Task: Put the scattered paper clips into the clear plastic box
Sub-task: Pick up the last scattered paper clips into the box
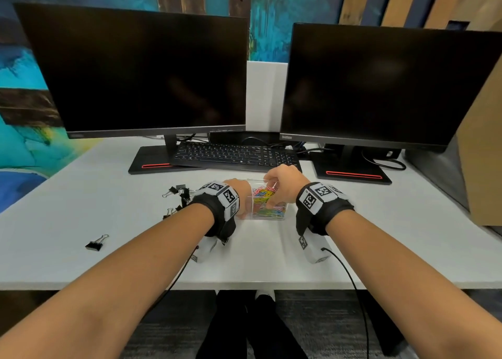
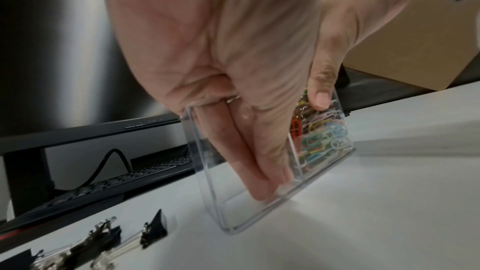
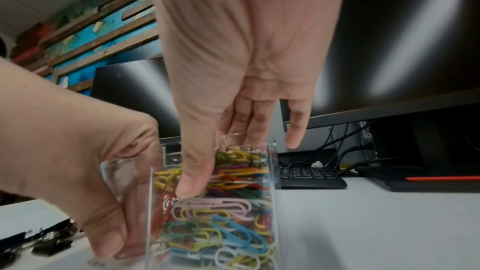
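The clear plastic box (image 1: 271, 217) stands on the white table in front of the keyboard. It has two compartments. Its right one is heaped with coloured paper clips (image 1: 267, 197) (image 2: 324, 137) (image 3: 221, 223); the left one looks empty (image 2: 228, 213). My left hand (image 1: 240, 191) (image 2: 272, 147) (image 3: 64, 151) grips the box at the empty compartment, thumb on one side and fingers on the other. My right hand (image 1: 282, 182) (image 3: 207, 157) reaches down into the clip compartment. Its thumb tip touches the pile, and its fingers hang fairly straight at the far wall.
A cluster of black binder clips (image 1: 179, 195) (image 2: 103, 241) lies left of the box, and one more (image 1: 96, 243) sits nearer the front left. A keyboard (image 1: 236, 155) and two monitors on stands stand behind. A cardboard box (image 1: 483, 168) borders the right side.
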A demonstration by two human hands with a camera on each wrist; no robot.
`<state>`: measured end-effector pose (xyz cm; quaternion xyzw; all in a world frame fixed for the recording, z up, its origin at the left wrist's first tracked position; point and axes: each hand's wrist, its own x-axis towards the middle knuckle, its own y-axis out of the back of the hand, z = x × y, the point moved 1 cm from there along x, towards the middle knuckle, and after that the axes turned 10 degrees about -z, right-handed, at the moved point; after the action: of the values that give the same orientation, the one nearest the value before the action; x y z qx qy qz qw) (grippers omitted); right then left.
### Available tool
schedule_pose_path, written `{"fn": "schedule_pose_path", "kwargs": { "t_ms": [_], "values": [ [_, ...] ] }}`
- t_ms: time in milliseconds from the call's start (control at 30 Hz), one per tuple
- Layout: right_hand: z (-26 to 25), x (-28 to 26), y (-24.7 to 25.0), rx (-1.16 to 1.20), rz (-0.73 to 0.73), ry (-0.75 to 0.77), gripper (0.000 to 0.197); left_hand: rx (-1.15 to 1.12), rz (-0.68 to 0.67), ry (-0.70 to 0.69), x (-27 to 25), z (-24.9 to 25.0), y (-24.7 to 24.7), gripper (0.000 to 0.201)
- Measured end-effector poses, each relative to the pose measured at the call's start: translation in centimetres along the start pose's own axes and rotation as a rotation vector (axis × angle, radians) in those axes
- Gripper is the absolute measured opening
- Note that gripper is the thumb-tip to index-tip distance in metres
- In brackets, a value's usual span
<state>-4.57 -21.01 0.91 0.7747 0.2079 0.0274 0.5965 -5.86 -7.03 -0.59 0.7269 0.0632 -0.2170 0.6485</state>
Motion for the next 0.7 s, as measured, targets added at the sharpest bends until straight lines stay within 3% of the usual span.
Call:
{"fn": "schedule_pose_path", "kwargs": {
  "t_ms": [100, 200, 300, 433, 633, 700],
  "values": [
    [0.1, -0.2, -0.1, 0.019, -0.009, 0.001, 0.076, -0.051, 0.011, -0.022, 0.0, -0.1, -0.2, 0.009],
    [0.1, -0.3, -0.1, 0.026, -0.018, -0.001, 0.077, -0.09, 0.009, -0.061, -0.4, -0.6, 0.5, 0.029],
    [0.3, -0.3, -0.3, 0.038, -0.004, -0.002, 0.079, -0.139, 0.06, -0.101, -1.3, -1.1, 2.1, 0.035],
    [0.6, -0.5, -0.8, 0.036, 0.029, 0.005, 0.085, -0.264, 0.118, -0.123, -2.4, -1.2, 4.1, 0.03],
    [1.8, -1.2, -0.7, 0.027, 0.125, -0.046, 0.101, -0.432, 0.353, -0.213, -2.1, 0.8, 5.7, 0.019],
    [2.3, -1.6, -0.7, 0.022, 0.153, -0.063, 0.103, -0.457, 0.356, -0.239, -1.3, 1.7, 5.4, 0.018]
  ]
}}
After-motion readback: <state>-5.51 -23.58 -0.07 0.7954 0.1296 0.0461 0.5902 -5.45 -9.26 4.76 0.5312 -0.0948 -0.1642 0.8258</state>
